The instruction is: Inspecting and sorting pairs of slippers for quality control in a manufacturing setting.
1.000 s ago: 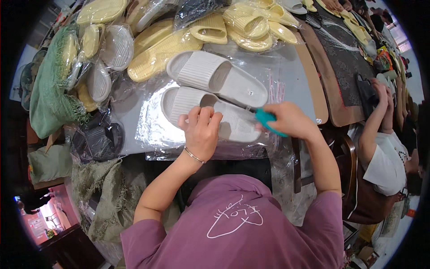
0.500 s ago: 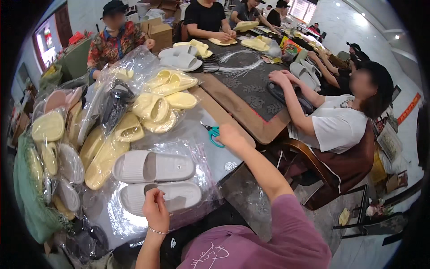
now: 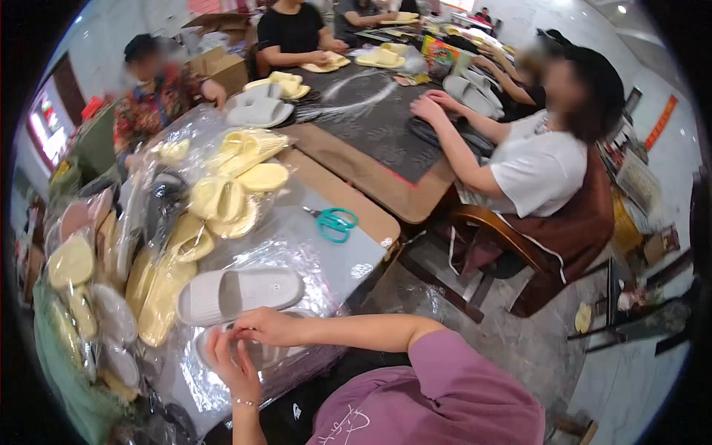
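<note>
Two light grey slippers lie side by side on clear plastic wrap (image 3: 293,256). My hands meet over the nearer slipper (image 3: 289,350) and hide much of it; the farther slipper (image 3: 271,288) is in full view. My left hand (image 3: 236,367), a bracelet at its wrist, is raised with its fingers apart. From the right, my right hand (image 3: 268,326) reaches across with bent fingers pressed together against the left fingertips. Whatever lies between them, if anything, is too small to make out. Teal-handled scissors (image 3: 335,224) rest on the table beyond, away from both hands.
Bagged yellow slippers (image 3: 222,200) and other wrapped pairs are heaped along the left. A dark patterned table (image 3: 371,133) adjoins at the far side. A person in white (image 3: 534,163) sits at the right on a brown-covered chair (image 3: 586,245). Other people work farther back.
My right hand has let go of the scissors, leaving them on the table, and has come left to my left hand. The view has shifted to the right.
</note>
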`<move>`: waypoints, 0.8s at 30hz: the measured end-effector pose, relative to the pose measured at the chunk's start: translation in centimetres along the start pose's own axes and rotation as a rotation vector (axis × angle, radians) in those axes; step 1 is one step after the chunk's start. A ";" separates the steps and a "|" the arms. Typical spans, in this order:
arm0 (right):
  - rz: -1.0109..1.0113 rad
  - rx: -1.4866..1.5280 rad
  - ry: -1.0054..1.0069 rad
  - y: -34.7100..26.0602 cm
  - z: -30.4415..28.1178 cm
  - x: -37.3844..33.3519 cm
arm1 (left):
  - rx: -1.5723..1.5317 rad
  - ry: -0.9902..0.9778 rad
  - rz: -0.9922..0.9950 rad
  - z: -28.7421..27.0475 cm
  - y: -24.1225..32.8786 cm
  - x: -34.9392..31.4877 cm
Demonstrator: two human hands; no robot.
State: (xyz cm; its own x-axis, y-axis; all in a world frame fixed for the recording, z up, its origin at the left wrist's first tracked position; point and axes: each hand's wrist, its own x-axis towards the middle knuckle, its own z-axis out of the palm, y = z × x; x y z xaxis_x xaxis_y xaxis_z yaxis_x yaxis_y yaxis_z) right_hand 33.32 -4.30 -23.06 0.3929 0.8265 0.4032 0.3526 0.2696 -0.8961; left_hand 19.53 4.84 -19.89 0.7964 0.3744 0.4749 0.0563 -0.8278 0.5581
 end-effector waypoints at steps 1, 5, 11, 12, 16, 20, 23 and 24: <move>0.001 -0.049 0.058 0.0 -0.3 -0.1 | 0.249 0.046 0.089 0.5 -0.4 0.0; 0.233 0.388 0.149 -0.6 -2.3 -1.1 | 0.204 -0.136 0.253 0.9 -2.7 1.1; 0.322 0.679 0.017 -1.3 -11.4 -11.2 | 0.300 -0.171 0.183 1.5 -3.7 1.0; 0.377 0.715 0.157 -0.9 -13.0 -14.1 | 0.301 -0.186 0.152 1.4 -3.6 0.8; 0.543 0.870 0.437 2.5 -18.7 -27.4 | 0.315 -0.192 0.121 1.5 -3.0 0.9; 0.846 0.685 0.923 8.7 -19.5 -36.2 | 0.323 -0.171 0.171 2.1 -2.6 1.3; 0.979 0.686 1.183 13.5 -20.0 -38.0 | 0.319 -0.172 0.146 2.3 -2.5 1.3; 1.008 0.713 1.321 15.1 -20.2 -37.6 | 0.316 -0.166 0.158 2.3 -2.5 1.3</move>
State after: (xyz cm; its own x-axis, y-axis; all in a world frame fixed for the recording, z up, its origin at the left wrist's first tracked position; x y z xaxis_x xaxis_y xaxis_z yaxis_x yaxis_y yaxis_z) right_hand 41.04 -41.33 -48.00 0.6721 -0.0103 -0.7404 -0.6764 0.3984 -0.6195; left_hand 21.86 6.40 -22.22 0.8951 0.1809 0.4074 0.0875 -0.9675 0.2374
